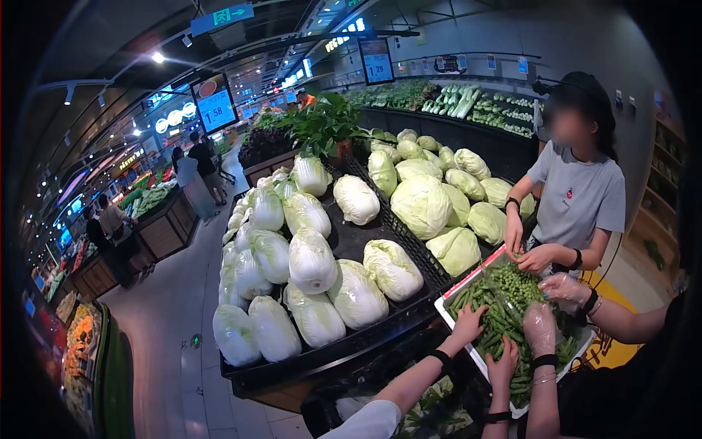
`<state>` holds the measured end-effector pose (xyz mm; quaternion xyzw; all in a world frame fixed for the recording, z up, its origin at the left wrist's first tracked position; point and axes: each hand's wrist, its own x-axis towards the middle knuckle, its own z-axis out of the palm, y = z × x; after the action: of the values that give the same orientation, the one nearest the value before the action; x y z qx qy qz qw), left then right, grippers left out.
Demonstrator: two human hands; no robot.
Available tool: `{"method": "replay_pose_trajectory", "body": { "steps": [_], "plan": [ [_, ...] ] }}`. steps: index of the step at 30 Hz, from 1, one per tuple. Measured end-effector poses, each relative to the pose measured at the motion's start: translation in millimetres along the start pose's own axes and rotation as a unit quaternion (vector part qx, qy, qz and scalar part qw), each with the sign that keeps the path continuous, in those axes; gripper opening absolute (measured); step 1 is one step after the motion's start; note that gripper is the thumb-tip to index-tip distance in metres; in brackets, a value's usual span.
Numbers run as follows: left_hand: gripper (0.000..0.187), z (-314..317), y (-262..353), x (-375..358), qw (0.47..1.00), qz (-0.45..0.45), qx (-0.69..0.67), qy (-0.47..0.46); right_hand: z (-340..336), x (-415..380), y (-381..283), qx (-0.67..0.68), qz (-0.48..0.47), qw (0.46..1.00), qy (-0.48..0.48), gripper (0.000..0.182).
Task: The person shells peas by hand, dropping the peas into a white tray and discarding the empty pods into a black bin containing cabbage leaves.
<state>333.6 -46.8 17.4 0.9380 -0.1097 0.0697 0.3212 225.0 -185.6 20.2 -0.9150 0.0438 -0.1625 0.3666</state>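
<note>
My left hand [469, 326] reaches in from the lower left with a black wristband. Its fingers are apart, at the left side of a white box [444, 310] of green pods [499, 316]. Close by on the right, my right hand [502, 364] touches the pods, thumb and fingers apart. Another person's gloved hands [540, 329] are over the same box, beside a clear plastic bag. A person in a grey shirt [585, 192] stands across the box, both bare hands [537, 257] at its far edge, near shelled green peas [515, 284].
A black display stand holds napa cabbages [313, 261] and round cabbages [420, 207] ahead. Leafy greens [431, 418] lie below the box. An aisle [164, 307] runs along the left, with people [199, 172] and produce stands. Price screens [214, 103] hang overhead.
</note>
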Motion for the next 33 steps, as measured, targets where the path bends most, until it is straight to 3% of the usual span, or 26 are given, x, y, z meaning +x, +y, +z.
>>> {"method": "replay_pose_trajectory", "body": {
  "steps": [6,7,9,13,16,17,18,19,21,23,25,27,33],
  "plan": [
    [0.045,-11,-18,5,0.984,0.032,-0.171,0.036,-5,-5,2,0.094,-0.005,0.996,0.010,0.056],
    [0.045,-13,-16,4,0.984,0.030,-0.172,0.036,-6,-6,0,0.093,-0.005,0.996,0.009,0.056],
    [0.044,-16,-11,0,0.966,0.037,-0.222,0.128,-7,-10,-4,0.084,-0.023,0.996,0.033,0.052],
    [0.048,-21,-13,1,0.945,-0.010,-0.274,0.178,-10,-15,-15,0.092,-0.033,0.994,0.047,0.047],
    [0.049,-19,-24,7,0.937,-0.023,-0.281,0.207,2,-17,-15,0.177,-0.016,0.982,0.060,0.043],
    [0.051,-9,-29,9,0.901,-0.004,-0.355,0.249,10,-16,-11,0.242,0.015,0.969,0.055,0.044],
    [0.049,-6,-32,8,0.887,-0.062,-0.408,0.206,13,-18,-15,0.267,-0.010,0.961,0.066,0.046],
    [0.047,-14,-21,0,0.858,-0.093,-0.462,0.206,10,-21,-27,0.308,0.010,0.950,0.055,0.049],
    [0.045,-50,11,-21,0.861,-0.059,-0.468,0.192,18,-26,-35,0.430,0.044,0.902,0.016,0.058],
    [0.045,-57,22,-37,0.857,-0.002,-0.467,0.216,31,-33,-40,0.471,0.069,0.879,-0.035,0.061],
    [0.046,-72,44,-60,0.845,-0.017,-0.502,0.183,23,-44,-70,0.562,0.185,0.801,-0.089,0.064],
    [0.049,-73,52,-81,0.844,-0.011,-0.511,0.165,22,-46,-84,0.688,0.192,0.690,-0.120,0.064],
    [0.049,-38,46,-115,0.842,-0.004,-0.522,0.134,17,-28,-83,0.734,0.198,0.649,-0.028,0.061]
  ]
}}
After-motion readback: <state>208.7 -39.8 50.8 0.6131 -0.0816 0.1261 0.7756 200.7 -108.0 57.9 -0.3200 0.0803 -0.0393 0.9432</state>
